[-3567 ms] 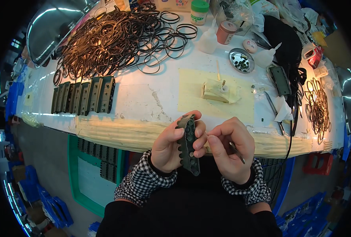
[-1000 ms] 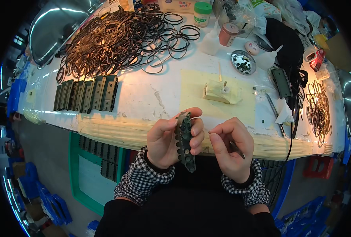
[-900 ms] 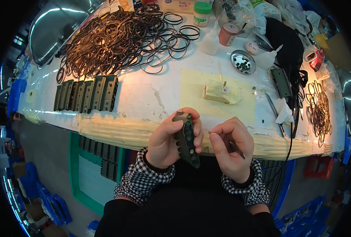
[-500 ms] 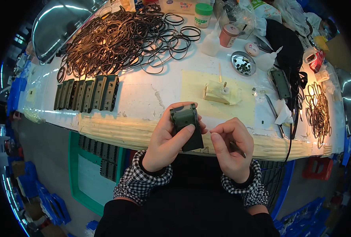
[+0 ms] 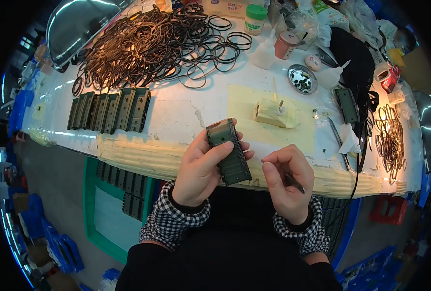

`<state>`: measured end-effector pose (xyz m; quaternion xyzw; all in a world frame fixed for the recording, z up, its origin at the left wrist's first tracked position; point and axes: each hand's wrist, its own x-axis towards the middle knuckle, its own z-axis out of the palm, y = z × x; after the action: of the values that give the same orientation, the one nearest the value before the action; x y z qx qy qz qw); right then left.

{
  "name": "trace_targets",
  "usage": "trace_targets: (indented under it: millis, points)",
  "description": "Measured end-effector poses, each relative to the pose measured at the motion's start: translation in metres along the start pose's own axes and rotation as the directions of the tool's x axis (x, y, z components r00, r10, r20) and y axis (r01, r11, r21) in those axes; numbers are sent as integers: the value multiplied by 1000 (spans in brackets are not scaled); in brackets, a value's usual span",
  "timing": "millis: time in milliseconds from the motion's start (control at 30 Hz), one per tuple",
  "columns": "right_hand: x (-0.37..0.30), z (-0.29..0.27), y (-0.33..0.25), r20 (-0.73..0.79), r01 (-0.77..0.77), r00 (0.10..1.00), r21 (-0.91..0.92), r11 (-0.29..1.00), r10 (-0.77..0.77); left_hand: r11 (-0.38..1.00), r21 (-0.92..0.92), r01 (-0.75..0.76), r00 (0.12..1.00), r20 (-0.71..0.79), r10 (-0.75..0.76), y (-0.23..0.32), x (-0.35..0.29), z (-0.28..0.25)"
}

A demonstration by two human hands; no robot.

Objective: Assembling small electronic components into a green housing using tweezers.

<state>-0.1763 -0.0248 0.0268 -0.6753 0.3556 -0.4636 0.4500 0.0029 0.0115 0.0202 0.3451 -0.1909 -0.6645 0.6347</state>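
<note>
My left hand (image 5: 196,172) is closed around a dark green toy tank hull (image 5: 235,167), its thumb lying across the upper face. A toothed black track runs along the hull's right side. Just to the right, apart from the hull, is my right hand (image 5: 293,194), with thumb and forefinger nearly pinched together. A slim dark metal tool (image 5: 294,183) is tucked against its palm under the curled fingers. Whether the fingertips hold something tiny is too small to make out. Several similar green hulls (image 5: 111,111) stand in a row at the left of the table.
Black rubber loops (image 5: 147,48) are heaped at the back left, with a smaller pile (image 5: 391,138) at right. A metal dish (image 5: 302,80) of small dark parts stands beyond a tape-wrapped block (image 5: 273,114). Below the padded table edge (image 5: 142,157) is a green tray (image 5: 90,203).
My left hand has turned the hull slightly, so its track side and lower face show more. My right hand keeps its pose beside it. The whole view has shifted a little.
</note>
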Motion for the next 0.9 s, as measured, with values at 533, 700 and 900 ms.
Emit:
trace_targets:
  millis: [533, 700, 900]
  points:
    - [72, 60, -64, 576, 278, 792, -44, 960, -203, 801, -556, -220, 972, -59, 226, 37, 16, -89]
    - [161, 146, -28, 553, 573, 757, -304, 761, -349, 811, -483, -329, 942, -224, 249, 34, 12, -71]
    - [253, 220, 16, 493, 530, 842, -678, 509, -221, 820, -446, -358, 933, -198, 299, 26, 12, -76]
